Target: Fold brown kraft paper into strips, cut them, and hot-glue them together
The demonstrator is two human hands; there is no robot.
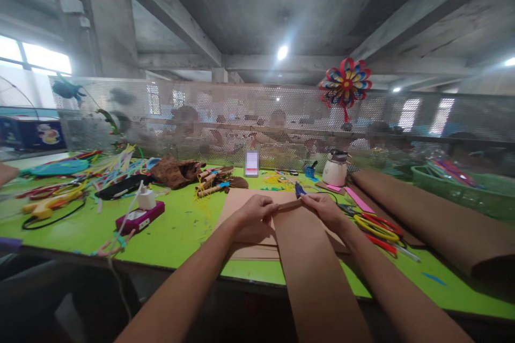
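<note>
A long strip of brown paper (pixel 309 268) runs from the table down toward my body. Its far end is rolled or folded over into a narrow band. My left hand (pixel 257 213) pinches the left end of that band, and my right hand (pixel 324 211) grips the right end. Just beyond my right fingertips is a small dark blue object (pixel 298 189) whose kind I cannot make out. Under both hands lie flat sheets of lighter brown paper (pixel 237 201), partly hidden by the strip.
Right of my hands are red and yellow-handled scissors (pixel 378 228), a large roll of brown paper (pixel 426 217) and a green basket (pixel 462 185). A white jug (pixel 335 170) and a phone (pixel 251 163) stand behind. To the left lie a purple power strip (pixel 140 217) and a yellow glue gun (pixel 52 201).
</note>
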